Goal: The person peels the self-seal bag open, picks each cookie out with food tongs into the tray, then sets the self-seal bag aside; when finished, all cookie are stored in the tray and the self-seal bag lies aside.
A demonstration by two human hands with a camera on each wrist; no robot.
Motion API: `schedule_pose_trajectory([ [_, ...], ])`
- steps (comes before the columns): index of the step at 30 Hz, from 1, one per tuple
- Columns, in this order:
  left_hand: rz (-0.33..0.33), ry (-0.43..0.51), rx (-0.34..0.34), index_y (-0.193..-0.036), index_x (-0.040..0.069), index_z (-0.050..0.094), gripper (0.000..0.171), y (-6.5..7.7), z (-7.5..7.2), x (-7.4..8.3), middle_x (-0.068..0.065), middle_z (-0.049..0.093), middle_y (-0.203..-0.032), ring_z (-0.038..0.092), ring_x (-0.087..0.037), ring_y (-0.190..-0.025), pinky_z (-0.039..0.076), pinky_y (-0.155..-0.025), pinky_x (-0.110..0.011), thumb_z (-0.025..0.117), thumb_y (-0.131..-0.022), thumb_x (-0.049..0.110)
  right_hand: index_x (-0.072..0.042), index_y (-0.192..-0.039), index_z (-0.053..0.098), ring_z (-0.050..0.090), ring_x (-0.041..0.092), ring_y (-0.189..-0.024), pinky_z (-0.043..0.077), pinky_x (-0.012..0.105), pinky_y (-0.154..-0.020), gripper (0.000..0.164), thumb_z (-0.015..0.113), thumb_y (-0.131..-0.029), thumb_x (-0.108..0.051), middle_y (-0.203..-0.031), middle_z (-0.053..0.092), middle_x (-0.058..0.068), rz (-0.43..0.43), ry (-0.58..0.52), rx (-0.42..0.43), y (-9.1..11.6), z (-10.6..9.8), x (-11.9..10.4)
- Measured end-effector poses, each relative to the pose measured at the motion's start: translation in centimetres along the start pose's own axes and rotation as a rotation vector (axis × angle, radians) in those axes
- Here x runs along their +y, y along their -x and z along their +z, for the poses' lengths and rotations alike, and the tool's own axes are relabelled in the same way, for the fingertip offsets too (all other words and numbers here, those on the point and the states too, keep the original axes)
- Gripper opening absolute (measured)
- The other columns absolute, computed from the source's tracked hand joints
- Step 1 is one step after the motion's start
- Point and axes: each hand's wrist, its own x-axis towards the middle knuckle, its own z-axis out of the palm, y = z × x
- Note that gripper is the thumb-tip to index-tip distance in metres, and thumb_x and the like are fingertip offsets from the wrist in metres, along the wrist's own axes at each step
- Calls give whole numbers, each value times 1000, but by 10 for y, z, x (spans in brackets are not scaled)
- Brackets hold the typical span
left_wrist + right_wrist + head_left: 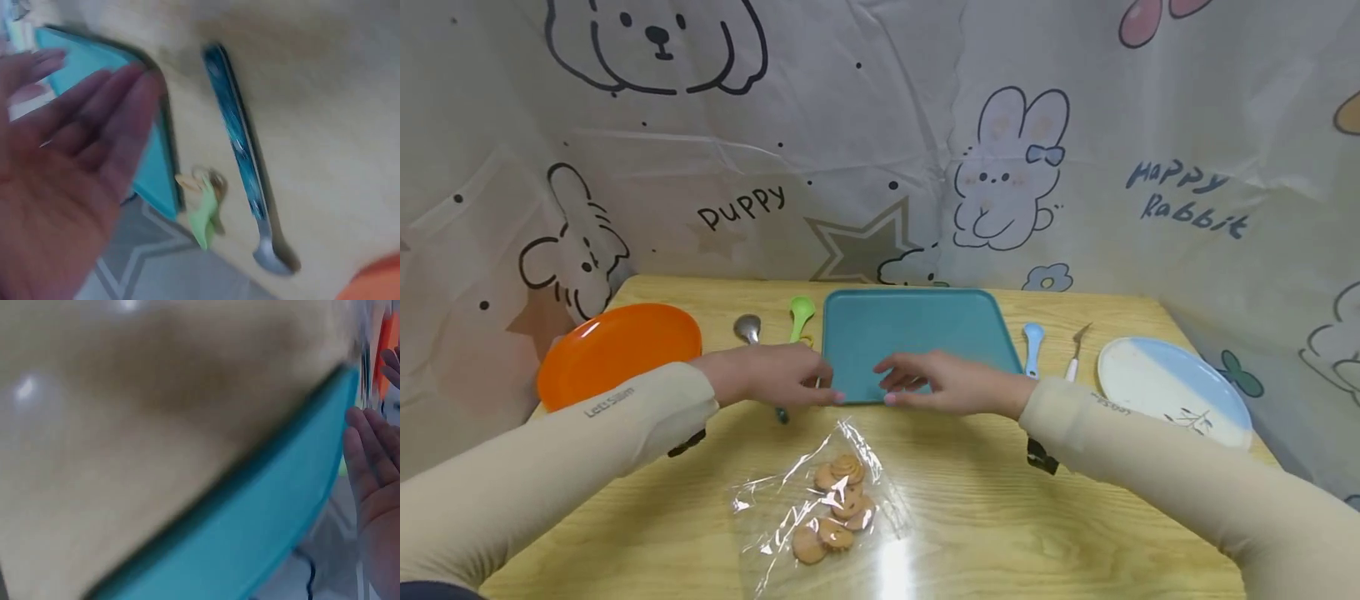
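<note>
Both hands hover near the front of a teal tray (917, 321) in the head view, with a gap between them. My left hand (778, 375) is at the tray's front left corner, its fingers loosely bent and holding nothing. Over the tray's front right part is my right hand (951, 383), fingers relaxed, also holding nothing. A clear plastic bag (767, 508) of round cookies (838, 508) lies in front of them. Beside the left hand lies a spoon with a blue patterned handle (234, 131), and a green spoon (801, 312) is partly hidden by that hand.
An orange plate (625, 350) stands at the left, and a white and blue plate (1172, 392) at the right. Right of the tray lie a light blue spoon (1033, 346) and a white-handled tool with a thin pointed metal tip (1077, 350). A printed cloth (865, 150) hangs behind the table.
</note>
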Motion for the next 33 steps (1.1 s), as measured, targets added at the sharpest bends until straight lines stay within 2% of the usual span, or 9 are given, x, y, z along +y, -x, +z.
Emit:
schedule_pose_trajectory([
  [4,-135,150,-216,-85,9,70,29,13,8,10,2,61,-69,54,-8,-61,50,-59,-24,60,-95,34,-4,-124,59,67,12,-104,53,24,-90,37,55,-99,-31,-113,70,5,-11,-66,-40,-6,23,-12],
  [7,-235,236,-333,-88,9,70,22,21,13,14,-4,66,-75,58,-11,-66,56,-64,-30,63,-94,29,-1,-114,63,69,12,-93,54,21,-83,28,57,-98,-23,-102,73,7,24,-129,-53,-9,38,-18],
  [12,-302,327,-386,-86,7,68,17,29,18,12,-4,66,-76,57,-11,-68,57,-67,-30,58,-94,18,2,-103,66,70,16,-77,58,26,-70,17,59,-95,-10,-88,73,13,174,-335,-24,-13,55,-27],
  [16,-336,380,-406,-82,6,67,12,33,23,8,-1,62,-72,57,-11,-66,56,-65,-29,57,-89,6,4,-96,66,66,14,-69,59,29,-66,13,61,-93,-8,-82,70,15,287,-477,-8,-15,63,-29],
  [21,-319,398,-423,-74,4,65,13,35,30,7,-2,61,-65,56,-11,-60,54,-61,-27,61,-85,-1,5,-91,66,62,12,-63,59,30,-64,14,61,-93,-8,-78,69,14,334,-557,-24,-11,66,-29],
  [24,-275,390,-415,-73,2,63,15,33,31,8,0,60,-63,55,-11,-58,52,-57,-24,60,-87,-2,5,-92,66,63,11,-63,59,29,-64,14,60,-94,-8,-79,70,14,344,-566,-24,-6,66,-25],
  [26,-228,352,-393,-73,1,64,16,30,30,8,0,59,-63,53,-9,-57,48,-55,-20,59,-88,-1,4,-92,66,63,11,-62,59,29,-63,14,60,-94,-8,-78,70,13,354,-571,-21,-1,65,-21],
  [29,-147,282,-322,-74,3,64,17,21,29,9,1,58,-64,50,-7,-57,43,-55,-17,58,-91,2,4,-93,66,65,12,-63,59,30,-64,14,59,-94,-7,-77,70,11,369,-584,-2,10,63,-12],
  [33,-26,192,-175,-78,5,66,16,6,32,11,2,59,-67,49,-4,-61,43,-60,-17,59,-92,4,6,-93,65,67,13,-64,59,31,-65,14,59,-94,-7,-77,70,11,397,-604,34,28,59,0],
])
